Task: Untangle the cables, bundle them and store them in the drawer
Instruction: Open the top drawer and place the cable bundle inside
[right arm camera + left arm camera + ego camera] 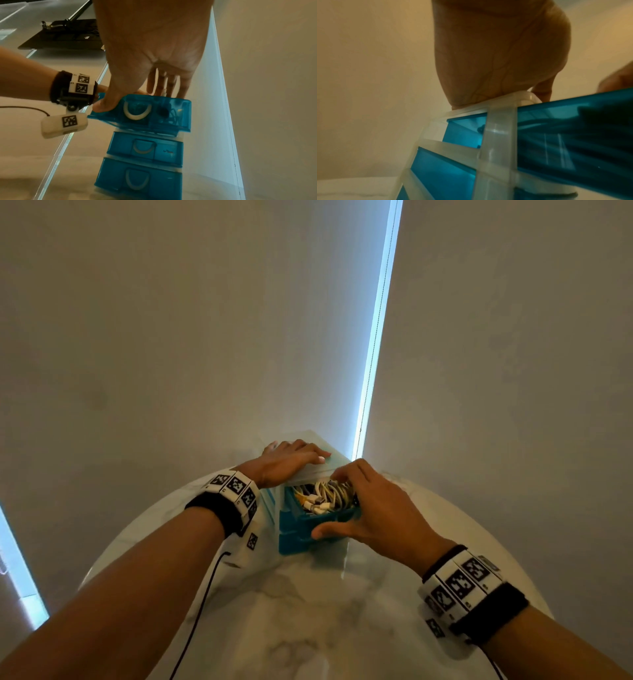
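A small drawer unit point(327, 464) with a translucent frame point(496, 135) stands at the far edge of the table. Its top blue drawer point(298, 523) is pulled out and holds a pile of white and yellowish cables point(322, 494). My left hand point(291, 460) lies flat on the unit's top, palm point(496, 54) down. My right hand point(363, 508) spans the open drawer point(154, 112). Its thumb presses the drawer's front, and its fingers point(171, 83) reach down onto the cables. Two lower blue drawers point(142, 147) are closed.
The unit stands on a round white marble table point(308, 611) close to a wall and a blind with a bright light strip point(376, 337). A black wire point(205, 594) hangs from my left wrist. A dark flat object point(65, 35) lies far off to the left.
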### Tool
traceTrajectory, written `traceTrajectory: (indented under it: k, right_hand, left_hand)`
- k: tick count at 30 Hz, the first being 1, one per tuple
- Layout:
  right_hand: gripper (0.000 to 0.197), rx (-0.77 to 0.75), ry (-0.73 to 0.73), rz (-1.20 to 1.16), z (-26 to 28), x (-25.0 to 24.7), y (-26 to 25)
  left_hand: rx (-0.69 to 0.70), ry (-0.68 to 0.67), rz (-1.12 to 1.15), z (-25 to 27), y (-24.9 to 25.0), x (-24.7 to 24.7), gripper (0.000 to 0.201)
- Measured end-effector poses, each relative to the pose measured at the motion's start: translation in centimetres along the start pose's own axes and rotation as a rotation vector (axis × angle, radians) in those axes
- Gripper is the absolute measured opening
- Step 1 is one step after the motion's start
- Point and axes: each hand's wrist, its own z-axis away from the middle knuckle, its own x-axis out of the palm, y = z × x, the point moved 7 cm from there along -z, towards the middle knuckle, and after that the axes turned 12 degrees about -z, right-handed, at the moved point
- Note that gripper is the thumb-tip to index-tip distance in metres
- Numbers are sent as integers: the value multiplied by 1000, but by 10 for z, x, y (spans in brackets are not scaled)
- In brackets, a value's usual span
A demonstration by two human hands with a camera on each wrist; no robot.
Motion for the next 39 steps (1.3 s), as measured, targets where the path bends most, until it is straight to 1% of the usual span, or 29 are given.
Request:
traceTrajectory:
  k: [1, 2, 6, 9, 13, 14, 16, 18, 20, 22, 24, 25, 27, 28, 29, 30, 32, 35, 39]
  right_hand:
    - [85, -17, -44, -6, 1, 0, 1]
    - [78, -39, -77, 3, 1, -1, 2]
    - [71, -124, -125, 127, -8, 1, 3]
    - [66, -153, -113, 149, -14, 10, 1]
    - [48, -183, -57, 172, -9, 18, -7]
    - [45, -184, -34, 154, -7, 18, -8]
    - [47, -184, -6, 96, -6, 17, -8]
    - [48, -213, -13, 70, -8, 18, -10]
    - [38, -285, -30, 108, -10, 20, -13]
    - [31, -313, -73, 156, -14, 24, -15]
    - [32, -323, -109, 191, -19, 27, -18]
    - [33, -327, -118, 213, -21, 28, -19]
    - [37, -340, -80, 251, -21, 25, -21]
    - [40, -336, -43, 233, -20, 22, -21]
    - [45, -318, -11, 186, -19, 18, -21]
    - [48, -298, 5, 131, -18, 16, -21]
    - [45, -297, -39, 92, -17, 23, -25]
    - [43, -312, -110, 181, -19, 35, -29]
    - [49, -302, -140, 298, -28, 36, -38]
  left_hand:
    - [3, 8, 3, 1, -1, 0, 52]
    - [6, 15, 7, 1, -2, 0, 47]
    - [0, 12, -2, -2, -7, 3, 48]
    - [-1, -4, -33, 3, 0, 1, 68]
    - [-51, 18, 7, 6, 4, -3, 57]
    - [-58, 18, 11, 7, 6, -3, 57]
    - [-58, 25, 8, 6, 7, -4, 60]
    - [-38, 13, -7, 7, 5, -2, 68]
    - [-26, 4, 14, 7, 5, -2, 83]
    - [-29, 14, 57, 6, 5, -2, 95]
    - [-35, 16, 86, 6, 4, -2, 102]
    - [-41, 17, 93, 7, 4, -2, 99]
    - [-51, 33, 81, 10, 7, -5, 77]
    - [-64, 47, 78, 11, 8, -6, 64]
    - [-71, 56, 77, 12, 9, -7, 57]
    - [-69, 53, 81, 13, 9, -6, 55]
    - [-51, 38, 97, 11, 5, -3, 58]
    - [-37, 18, 119, 7, -3, 1, 56]
    - [-29, 22, 128, 4, -1, 1, 66]
